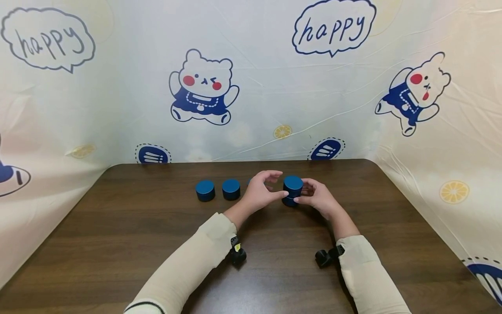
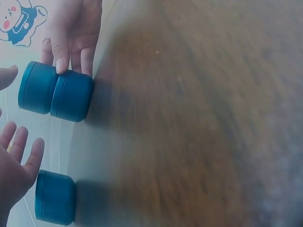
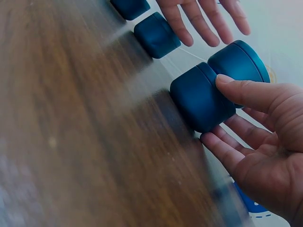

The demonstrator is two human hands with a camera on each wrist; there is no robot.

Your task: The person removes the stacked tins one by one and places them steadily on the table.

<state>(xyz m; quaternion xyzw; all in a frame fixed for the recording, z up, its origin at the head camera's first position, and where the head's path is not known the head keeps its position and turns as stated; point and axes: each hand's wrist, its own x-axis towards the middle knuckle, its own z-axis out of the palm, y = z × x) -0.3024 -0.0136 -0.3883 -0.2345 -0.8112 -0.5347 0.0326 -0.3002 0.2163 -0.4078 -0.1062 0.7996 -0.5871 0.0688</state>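
Two blue round tins stand stacked, the upper tin (image 1: 293, 183) (image 3: 239, 57) on the lower tin (image 3: 200, 97) (image 2: 72, 95). My right hand (image 1: 303, 194) (image 3: 222, 111) holds the stack, thumb at the seam and fingers (image 2: 71, 45) on the far side. My left hand (image 1: 280, 183) (image 2: 9, 113) hovers open just left of the stack, its fingers (image 3: 203, 19) straight and its thumb close to the upper tin. Whether the thumb touches is unclear.
Two more blue tins (image 1: 205, 190) (image 1: 231, 189) stand in a row to the left, and a third (image 2: 56, 197) (image 3: 156, 34) sits behind my left hand. All rest on the dark wooden table (image 1: 117, 244), walled by a printed cloth backdrop (image 1: 251, 109).
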